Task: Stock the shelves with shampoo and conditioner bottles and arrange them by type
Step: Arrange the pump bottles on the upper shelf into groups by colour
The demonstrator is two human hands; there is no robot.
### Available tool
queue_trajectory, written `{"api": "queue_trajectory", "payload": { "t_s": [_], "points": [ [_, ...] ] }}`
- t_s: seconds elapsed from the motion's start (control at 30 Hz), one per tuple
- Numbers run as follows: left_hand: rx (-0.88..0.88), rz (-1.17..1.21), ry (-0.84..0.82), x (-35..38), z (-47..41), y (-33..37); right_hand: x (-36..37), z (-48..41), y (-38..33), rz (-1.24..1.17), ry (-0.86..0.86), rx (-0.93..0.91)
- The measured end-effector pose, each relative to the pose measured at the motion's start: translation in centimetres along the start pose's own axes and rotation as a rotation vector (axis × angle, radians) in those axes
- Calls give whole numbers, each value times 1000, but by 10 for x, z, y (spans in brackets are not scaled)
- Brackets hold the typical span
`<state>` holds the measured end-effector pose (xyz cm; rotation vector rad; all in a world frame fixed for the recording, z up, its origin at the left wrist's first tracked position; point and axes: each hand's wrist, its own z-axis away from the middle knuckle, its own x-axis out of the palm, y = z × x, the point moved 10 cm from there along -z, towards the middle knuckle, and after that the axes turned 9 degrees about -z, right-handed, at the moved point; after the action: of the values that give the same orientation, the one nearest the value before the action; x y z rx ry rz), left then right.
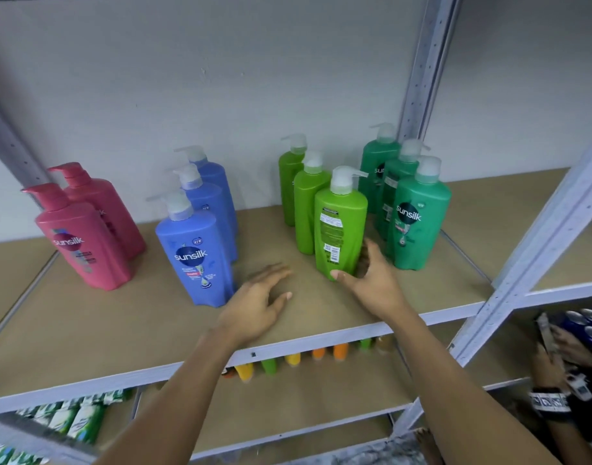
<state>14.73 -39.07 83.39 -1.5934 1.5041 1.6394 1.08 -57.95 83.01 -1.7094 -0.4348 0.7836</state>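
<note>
Right hand: the right hand [371,280] is curled round the base of the front lime-green plastic pump bottle [341,226], thumb on its near face, fingers round its right side.
Left hand: the left hand [257,297] is spread flat and relaxed just above the board and holds nothing. It lies between the front blue bottle and the lime-green one.
Held bottle: it stands upright on the shelf at the head of a row of two more lime-green pump bottles [309,203].
Surface: a brown board shelf with a pale grey metal rim [321,340] and perforated metal uprights [425,62].
Room: a plain white wall [221,78] stands behind.
Writing: the held bottle shows its back label with small print and a barcode. "sunsilk" reads on the front dark green pump bottle [418,223], the front blue pump bottle [195,256] (also "NEW") and the front pink pump bottle [83,243].
Rows: three dark green bottles stand just right of the lime-green ones, three blue to the left, two pink furthest left.
Below: yellow, orange and green caps [294,359] show on the lower shelf, and green-and-white packets [76,417] at lower left.
Right edge: another person's hand [553,360] is near blue cans [589,320].
</note>
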Motion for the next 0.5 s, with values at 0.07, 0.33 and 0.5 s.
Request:
{"api": "queue_trajectory", "payload": {
  "t_s": [0.07, 0.33, 0.5],
  "points": [
    [-72, -89, -38, 11, -10, -9, 3, -6, 1, 50, 7, 15],
    [-131, -240, -99, 19, -4, -12, -16, 3, -6, 148, 203, -66],
    [-135, -257, -99, 19, -5, -12, -42, 13, -4, 139, 336, -80]
  ]
}}
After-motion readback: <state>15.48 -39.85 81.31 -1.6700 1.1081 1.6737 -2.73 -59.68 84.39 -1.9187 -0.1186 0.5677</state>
